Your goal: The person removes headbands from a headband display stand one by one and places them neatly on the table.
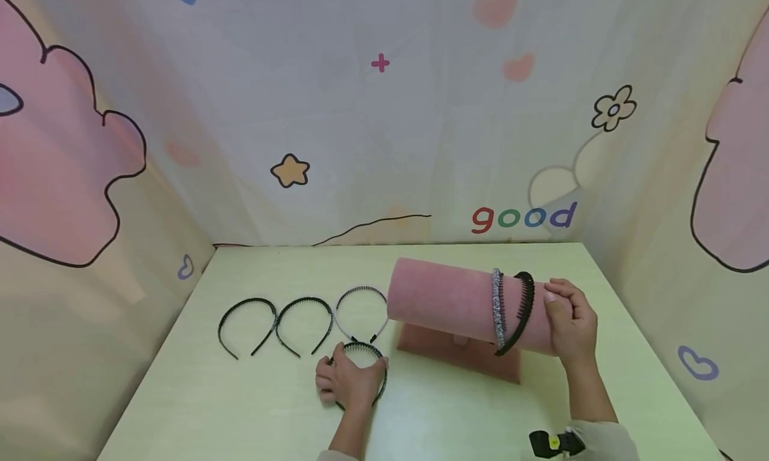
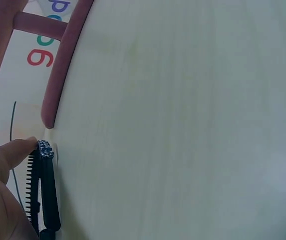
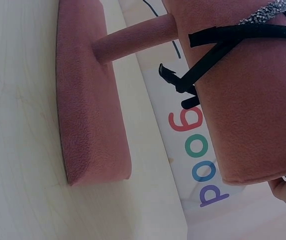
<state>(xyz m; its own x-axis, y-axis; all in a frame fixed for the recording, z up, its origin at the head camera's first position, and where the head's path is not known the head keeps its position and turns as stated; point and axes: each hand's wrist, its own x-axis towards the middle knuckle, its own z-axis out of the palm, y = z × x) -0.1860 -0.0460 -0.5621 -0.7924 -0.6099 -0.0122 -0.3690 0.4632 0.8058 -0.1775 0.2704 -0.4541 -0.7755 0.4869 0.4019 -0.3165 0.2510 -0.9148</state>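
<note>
Low on the table, my left hand (image 1: 353, 377) grips a black toothed headband (image 1: 384, 381) with the thumb on one side and the fingers on the other. In the left wrist view the thumb touches a glittery patch of that headband (image 2: 45, 150). At the right, my right hand (image 1: 575, 321) holds the end of the pink plush roll of a headband stand (image 1: 444, 294), thumb in front. Round the roll sit a silver glittery headband (image 1: 498, 307) and a black headband (image 1: 527, 301). In the right wrist view their black ends cross below the roll.
Two dark headbands (image 1: 245, 301) (image 1: 305, 299) lie side by side on the table (image 1: 198, 407) at the left. A pale headband (image 1: 360, 288) lies behind my left hand, near the stand's pink base (image 1: 462, 361). Printed cloth walls (image 1: 420, 127) enclose the table.
</note>
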